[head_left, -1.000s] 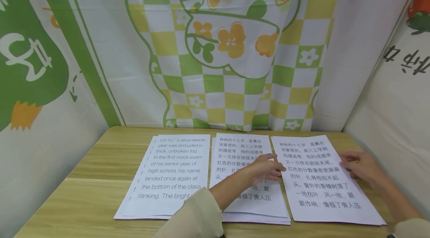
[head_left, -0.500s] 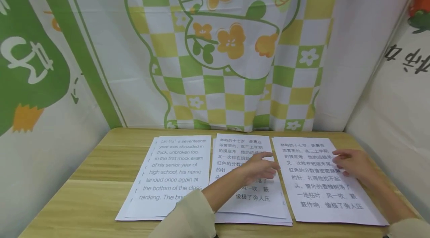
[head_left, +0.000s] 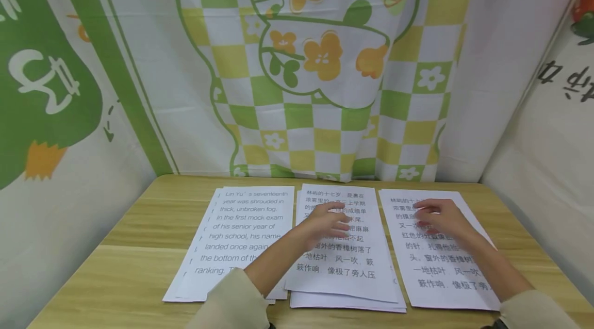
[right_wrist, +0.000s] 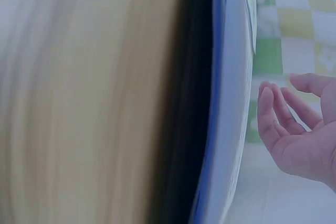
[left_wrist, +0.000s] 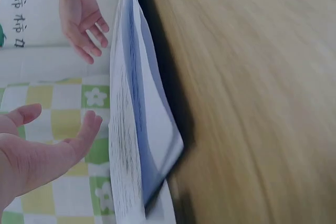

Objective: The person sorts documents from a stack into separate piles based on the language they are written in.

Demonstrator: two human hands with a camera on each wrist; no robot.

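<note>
Three stacks of printed paper lie side by side on the wooden table. Over the middle stack (head_left: 343,280), which bears Chinese text, hovers my left hand (head_left: 325,223), its fingers loosely bent and holding nothing. My right hand (head_left: 443,218) hangs over the right stack (head_left: 429,295), also of Chinese text, with relaxed, spread fingers. In the left wrist view both hands appear apart from the paper, and sheet edges (left_wrist: 155,124) fan slightly at the corner. The right wrist view has the right hand (right_wrist: 304,135) beside a stack's edge (right_wrist: 228,108). English text covers the left stack (head_left: 241,226), partly hidden by my left sleeve.
The wooden table (head_left: 116,267) extends left of the stacks and ends at a checkered curtain (head_left: 320,133) behind. Pale printed fabric walls stand at the left (head_left: 134,128) and right (head_left: 547,153).
Both hands have moved left: the right hand from the right stack's outer edge to above its text, the left hand from the gap between the stacks to over the middle one. The stacks keep their places.
</note>
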